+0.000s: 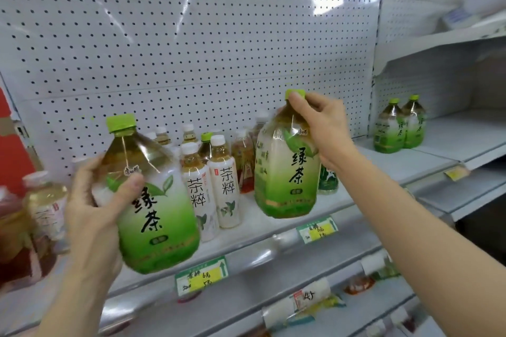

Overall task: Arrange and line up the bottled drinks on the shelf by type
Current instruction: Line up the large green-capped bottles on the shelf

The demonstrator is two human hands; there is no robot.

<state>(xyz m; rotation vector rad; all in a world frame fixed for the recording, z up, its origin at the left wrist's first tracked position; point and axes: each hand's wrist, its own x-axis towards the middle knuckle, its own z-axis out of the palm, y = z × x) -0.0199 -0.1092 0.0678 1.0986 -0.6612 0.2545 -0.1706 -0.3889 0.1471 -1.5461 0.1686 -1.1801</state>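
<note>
My left hand (pixel 93 200) wraps around the body of a large green tea bottle (pixel 153 200), tilted and lifted in front of the shelf (pixel 273 224). My right hand (pixel 323 126), arm stretched forward, pinches the cap of a second green tea bottle (pixel 287 161), held upright just above the shelf beside two white-capped tea bottles (pixel 213 180).
</note>
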